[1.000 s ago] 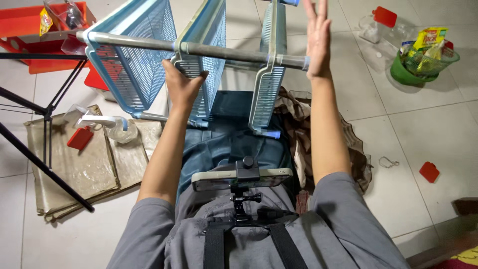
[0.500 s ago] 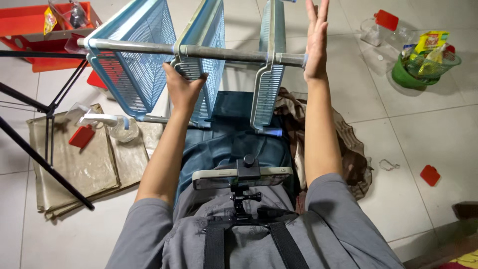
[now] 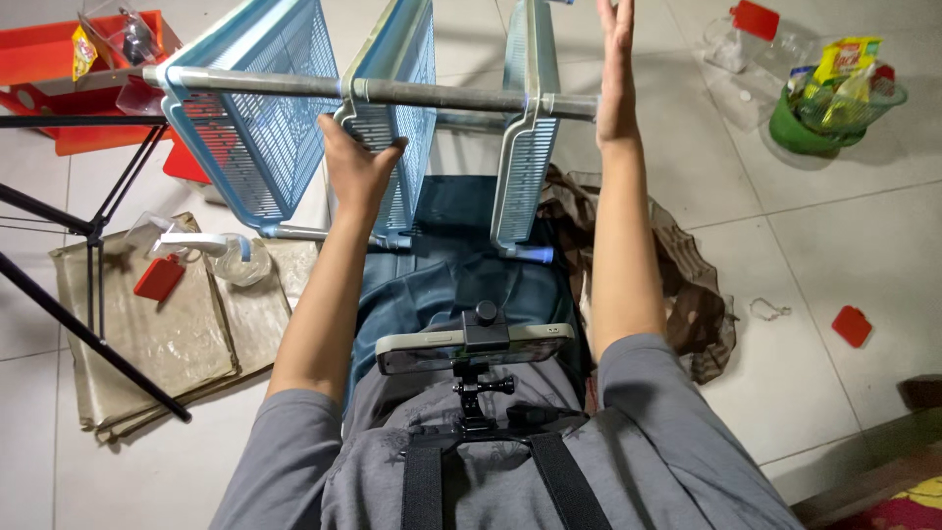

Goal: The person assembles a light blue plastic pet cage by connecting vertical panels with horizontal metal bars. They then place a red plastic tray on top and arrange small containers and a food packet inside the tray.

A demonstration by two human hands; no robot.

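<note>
While three pale blue plastic lattice shelves [image 3: 265, 128] are hanging from a grey metal rod [image 3: 392, 91], seemingly threaded on already though the work looks unfinished, the person is reaching up to them. Left of the rod, a red plastic crate [image 3: 39, 59] is sitting on the tiled floor [image 3: 834, 245], with a black tripod [image 3: 88, 236] and clear spray bottle [image 3: 221, 255] below. The left hand [image 3: 355, 167] is clenching its fingers on the middle shelf [image 3: 397, 118] just under the rod. The right hand [image 3: 616, 69] is pressing flat, fingers released, against the rod's right end. Further right, a green bowl [image 3: 805, 128] is holding packets.
</note>
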